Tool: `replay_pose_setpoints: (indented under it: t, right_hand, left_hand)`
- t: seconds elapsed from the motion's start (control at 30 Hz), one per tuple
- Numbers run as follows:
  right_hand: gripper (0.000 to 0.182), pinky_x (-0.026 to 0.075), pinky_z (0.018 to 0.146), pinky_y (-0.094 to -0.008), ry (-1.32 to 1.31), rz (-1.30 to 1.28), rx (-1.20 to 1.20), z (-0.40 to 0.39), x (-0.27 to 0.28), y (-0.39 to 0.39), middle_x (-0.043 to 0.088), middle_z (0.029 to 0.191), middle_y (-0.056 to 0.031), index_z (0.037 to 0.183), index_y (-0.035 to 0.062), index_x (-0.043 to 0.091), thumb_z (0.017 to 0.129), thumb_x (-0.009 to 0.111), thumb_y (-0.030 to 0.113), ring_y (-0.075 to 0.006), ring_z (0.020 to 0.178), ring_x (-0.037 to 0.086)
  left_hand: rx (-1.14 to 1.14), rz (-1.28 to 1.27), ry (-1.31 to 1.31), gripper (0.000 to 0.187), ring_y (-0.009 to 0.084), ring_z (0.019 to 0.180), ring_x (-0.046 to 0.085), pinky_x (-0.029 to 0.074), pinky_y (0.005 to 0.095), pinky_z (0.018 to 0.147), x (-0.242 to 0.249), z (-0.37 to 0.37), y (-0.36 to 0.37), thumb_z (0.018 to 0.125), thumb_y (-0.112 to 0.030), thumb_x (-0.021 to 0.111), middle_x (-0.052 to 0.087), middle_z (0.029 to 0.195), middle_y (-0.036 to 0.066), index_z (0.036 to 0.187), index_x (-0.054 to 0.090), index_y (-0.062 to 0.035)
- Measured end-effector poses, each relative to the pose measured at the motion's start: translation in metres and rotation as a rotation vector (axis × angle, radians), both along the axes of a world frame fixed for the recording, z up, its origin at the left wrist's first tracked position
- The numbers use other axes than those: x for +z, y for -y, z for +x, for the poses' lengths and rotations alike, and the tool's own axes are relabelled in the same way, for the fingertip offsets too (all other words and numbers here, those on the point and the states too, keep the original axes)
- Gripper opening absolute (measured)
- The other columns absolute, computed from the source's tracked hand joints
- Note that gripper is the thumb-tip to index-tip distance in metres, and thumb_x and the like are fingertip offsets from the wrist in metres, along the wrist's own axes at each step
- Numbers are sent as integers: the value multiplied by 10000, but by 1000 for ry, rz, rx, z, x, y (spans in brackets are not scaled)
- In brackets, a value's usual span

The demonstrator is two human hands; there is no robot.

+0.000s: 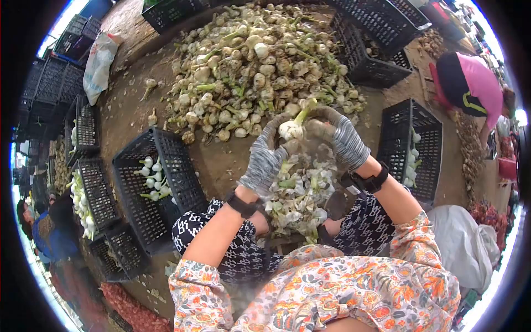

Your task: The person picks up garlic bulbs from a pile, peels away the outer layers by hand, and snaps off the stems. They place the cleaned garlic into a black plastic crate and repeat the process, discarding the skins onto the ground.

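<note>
In front of me, a garlic bulb (291, 130) with a short green stalk stands upright between my two gloved hands. My left hand (266, 160) is closed round its left side, the thumb beneath it and the fingers behind. From the right, my right hand (344, 138) curls in, its fingertips at the stalk; their exact grip is partly hidden. Both gloves are grey-striped and dirty at the fingers. Below the hands, between my knees, lies a heap of peeled garlic skins (298, 196). Just beyond is a big pile of unpeeled garlic (260, 72).
A black crate (180, 166) with cleaned white bulbs stands at left, another crate (395, 130) at right. More crates (97, 182) line the far left. White sacks (462, 243) lie at lower right. A person in pink (481, 86) bends at upper right.
</note>
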State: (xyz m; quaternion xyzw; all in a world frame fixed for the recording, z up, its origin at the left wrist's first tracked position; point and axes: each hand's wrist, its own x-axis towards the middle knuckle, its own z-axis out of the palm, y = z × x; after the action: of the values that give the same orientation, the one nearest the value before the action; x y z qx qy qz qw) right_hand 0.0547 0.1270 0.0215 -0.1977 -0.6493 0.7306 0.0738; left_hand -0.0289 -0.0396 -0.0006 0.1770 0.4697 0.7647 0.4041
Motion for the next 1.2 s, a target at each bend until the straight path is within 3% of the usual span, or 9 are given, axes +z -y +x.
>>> replay_pose_setpoints:
  t: [0.1,0.57,0.77,0.9,0.93,0.97,1.03,1.07,1.2]
  right_hand:
    - [423,485,674,-223,42,-89,14,14,15,6,607,915,-54,1066,-19,533,802,643,293,-91,790,571]
    - [228,494,623,-236,18,190,62,18,23,0,630,796,-42,950,-32,611,831,606,162,-66,686,557]
    - [222,488,664,-258,-13,291,67,21,18,-8,645,825,-49,982,-31,600,812,611,111,-78,750,571]
    - [217,485,681,-256,-20,294,124,25,12,1,640,857,-53,990,-18,596,812,606,106,-83,763,573]
    - [216,481,686,-253,-66,375,158,26,8,4,638,865,-52,991,-14,597,812,606,106,-81,762,569]
    - [215,477,692,-250,-113,455,194,27,6,7,636,873,-51,992,-9,597,811,605,106,-80,762,566]
    - [223,478,704,-259,-44,343,199,30,10,15,630,886,-47,1009,7,593,803,599,94,-104,756,582]
    - [223,481,703,-263,-18,245,208,32,11,18,629,884,-47,1012,10,592,805,591,95,-109,754,586]
    - [269,471,686,-243,198,-105,171,31,26,17,609,846,-40,1048,-2,568,817,552,133,-89,731,557]
  left_hand:
    - [-22,1,-129,584,145,1033,503,422,276,904,4,13,-5,766,-95,672,498,1170,70,1271,388,-17]
    - [33,-82,-326,581,148,1076,481,408,279,920,6,22,-11,781,-82,656,478,1213,82,1289,379,-23]
    - [-51,70,336,485,174,862,573,511,263,687,22,17,-10,841,-181,591,521,1099,107,1245,384,-9]
    - [36,-216,668,421,152,626,575,468,243,512,38,15,-16,881,-445,445,595,820,75,1040,539,-67]
    - [52,-556,534,521,124,604,577,479,240,480,39,13,-18,873,-533,341,618,819,89,1064,557,-99]
    - [-108,-482,587,519,127,594,576,478,247,472,18,2,-14,867,-536,354,620,817,85,1044,565,-96]
    - [-424,-325,683,518,133,574,573,475,262,455,-41,-22,4,856,-542,379,625,814,78,1005,581,-90]
    - [-179,-712,593,478,136,531,564,459,261,428,9,-6,-12,869,-507,404,623,745,60,946,598,-77]
    - [-70,-703,384,466,113,502,533,424,222,420,-11,-5,-10,866,-518,422,597,692,19,911,605,-92]
